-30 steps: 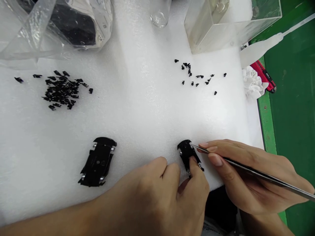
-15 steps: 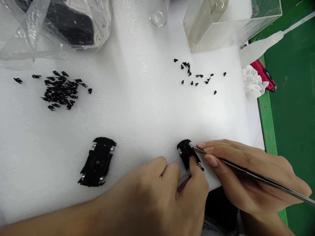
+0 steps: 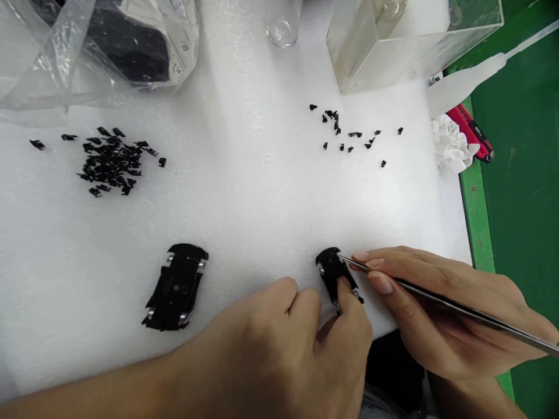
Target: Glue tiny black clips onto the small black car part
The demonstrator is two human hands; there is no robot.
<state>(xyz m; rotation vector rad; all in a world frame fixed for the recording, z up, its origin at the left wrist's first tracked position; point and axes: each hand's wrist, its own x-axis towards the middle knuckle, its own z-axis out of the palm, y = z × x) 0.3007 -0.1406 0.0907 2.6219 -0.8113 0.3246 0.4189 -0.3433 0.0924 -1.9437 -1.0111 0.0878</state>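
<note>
my left grip [image 3: 283, 349] is curled over a small black car shell [image 3: 332, 276] at six o'clock, thumb pinning it to the white foam [image 3: 262, 221], while my right grip [image 3: 449, 308] pinches steel tweezers [image 3: 432, 297], their tips touching the shell.

We get a bright, evenly lit view, and the white foam sheet [image 3: 244, 198] comes close to washing out. The light is soft and seems to fall from above, leaving only faint, diffuse shadows under the left hand [image 3: 271, 349] and right hand [image 3: 441, 308]. Pale glare streaks across the plastic bag [image 3: 82, 58] at upper left and the clear acrylic box [image 3: 388, 52] at upper right. The green mat [image 3: 519, 186] at right looks darker. We see no heavy blur, though the wide view slightly bends the frame's edges.
</note>
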